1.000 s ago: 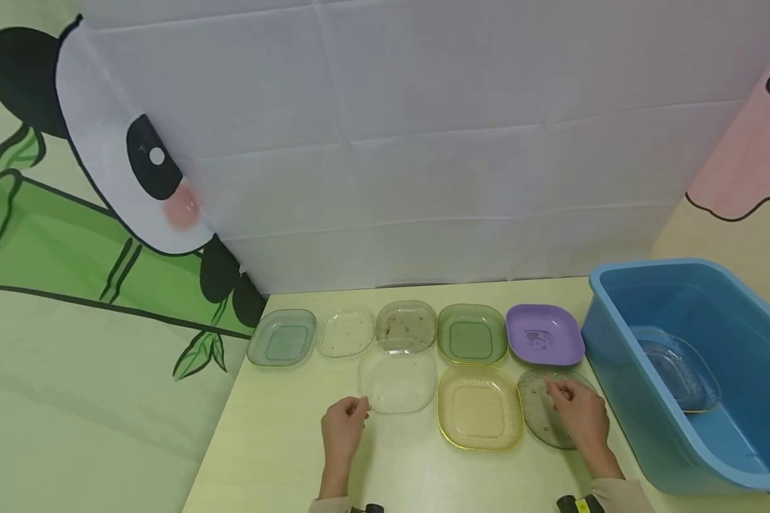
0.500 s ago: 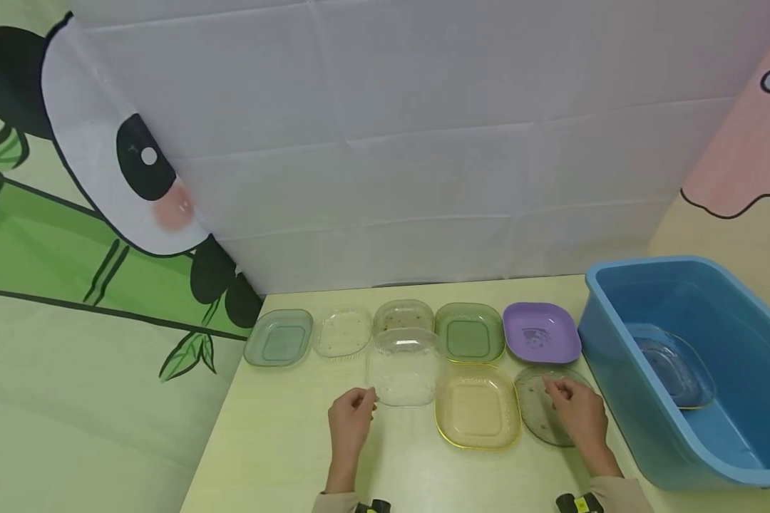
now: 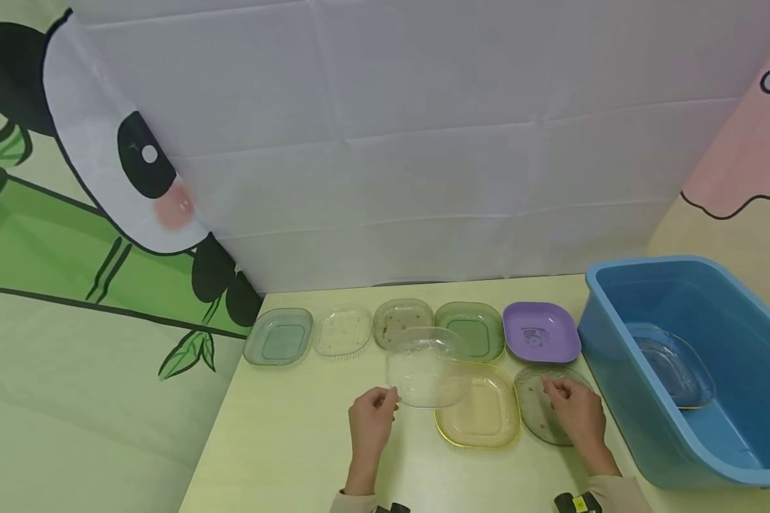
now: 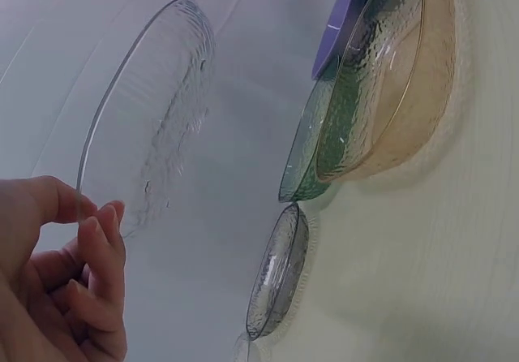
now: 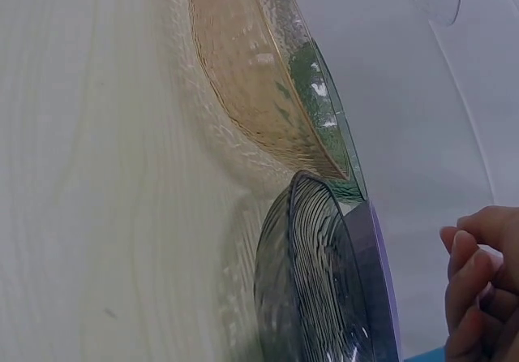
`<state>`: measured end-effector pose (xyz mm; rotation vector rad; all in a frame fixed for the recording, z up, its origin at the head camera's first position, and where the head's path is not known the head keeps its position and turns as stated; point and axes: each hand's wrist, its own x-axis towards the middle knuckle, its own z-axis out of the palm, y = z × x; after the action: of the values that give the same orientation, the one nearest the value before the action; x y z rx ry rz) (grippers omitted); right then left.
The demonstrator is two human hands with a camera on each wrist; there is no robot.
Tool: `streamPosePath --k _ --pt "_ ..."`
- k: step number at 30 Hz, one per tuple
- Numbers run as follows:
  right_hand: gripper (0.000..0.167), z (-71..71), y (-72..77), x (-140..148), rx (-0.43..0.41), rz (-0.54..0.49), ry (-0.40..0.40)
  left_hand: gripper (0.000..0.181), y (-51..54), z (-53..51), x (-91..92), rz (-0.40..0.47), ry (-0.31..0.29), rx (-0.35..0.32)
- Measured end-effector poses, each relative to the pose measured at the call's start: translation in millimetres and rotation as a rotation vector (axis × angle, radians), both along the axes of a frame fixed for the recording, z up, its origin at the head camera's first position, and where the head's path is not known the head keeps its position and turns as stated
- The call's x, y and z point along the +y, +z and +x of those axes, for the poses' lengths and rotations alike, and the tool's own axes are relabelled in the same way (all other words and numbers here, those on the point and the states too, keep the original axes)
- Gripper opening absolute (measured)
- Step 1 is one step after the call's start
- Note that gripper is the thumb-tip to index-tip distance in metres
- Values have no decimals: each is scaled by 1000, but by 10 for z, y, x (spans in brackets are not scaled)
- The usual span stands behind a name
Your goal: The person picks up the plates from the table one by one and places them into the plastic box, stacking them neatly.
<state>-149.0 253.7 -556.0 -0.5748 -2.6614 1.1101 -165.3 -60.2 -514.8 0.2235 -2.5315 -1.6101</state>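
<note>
A clear plate is held up off the table, tilted, its rim pinched between the thumb and fingers of my left hand. In the left wrist view the same clear plate stands out against the white backdrop. Below and right of it lies a yellow-rimmed amber plate, partly seen through the clear one. My right hand hovers over a smoky grey round plate. Its fingers are loosely curled, and the right wrist view shows nothing between thumb and fingertips.
Along the back lie a blue-green plate, a clear scalloped plate, a greyish plate, a green plate and a purple plate. At right stands a deep blue tub with a clear bluish dish inside.
The left hand has lifted the clear plate and carried it rightward, from beside the amber plate to partly over it. My right hand has stayed nearly still.
</note>
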Motion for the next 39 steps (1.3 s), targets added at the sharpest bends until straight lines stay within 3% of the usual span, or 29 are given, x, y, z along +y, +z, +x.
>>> streamPosePath --k 9,17,24,27,32,39 --pt "33 -17 31 -30 56 -25 13 22 -20 8 211 -5 -33 -22" --pt "42 -45 80 -129 105 -121 52 22 -35 -6 404 12 -68 -47" --pt "49 -61 218 -299 -41 -296 229 23 -71 8 482 -1 -76 -74" --pt "50 -58 254 -375 -86 -343 267 23 -75 30 497 -1 -84 -73" --pt "51 -68 277 -467 -113 -293 293 23 -78 48 518 -7 -93 -61" --pt "48 -64 253 -510 -75 -196 278 22 -88 42 534 9 -121 -52"
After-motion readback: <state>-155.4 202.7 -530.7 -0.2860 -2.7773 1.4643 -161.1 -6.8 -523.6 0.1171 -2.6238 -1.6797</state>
